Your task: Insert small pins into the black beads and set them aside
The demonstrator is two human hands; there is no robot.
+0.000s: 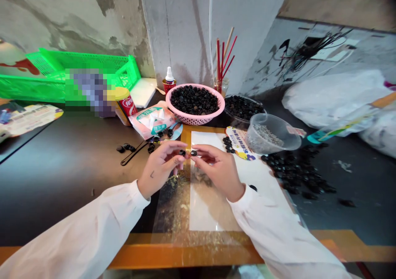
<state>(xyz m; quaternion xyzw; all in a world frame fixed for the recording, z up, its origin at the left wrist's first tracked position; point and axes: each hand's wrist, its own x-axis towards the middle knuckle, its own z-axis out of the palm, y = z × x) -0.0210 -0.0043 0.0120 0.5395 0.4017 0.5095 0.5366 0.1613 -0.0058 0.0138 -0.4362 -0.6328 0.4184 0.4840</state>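
Over the near end of the white sheet (213, 213), my two hands meet fingertip to fingertip. My left hand (161, 165) pinches a small round black piece (182, 152) between thumb and index finger. Between the thumb and fingers of my right hand (219, 169) is another small black piece (193, 152), its face turned partly toward me. The two pieces are close together; whether they touch is hard to tell. Beyond my hands stands a pink basket (195, 120) full of similar black pieces. Several more lie on a printed card (241, 149) beside my right hand.
A clear tub (262, 145) of small metal parts leans at the right, near a heap of black pieces (297, 167). Behind it is a clear bowl (244, 107). To the left are a pink-white pouch (154, 120), a yellow-lidded can (124, 105) and a green crate (31, 87).
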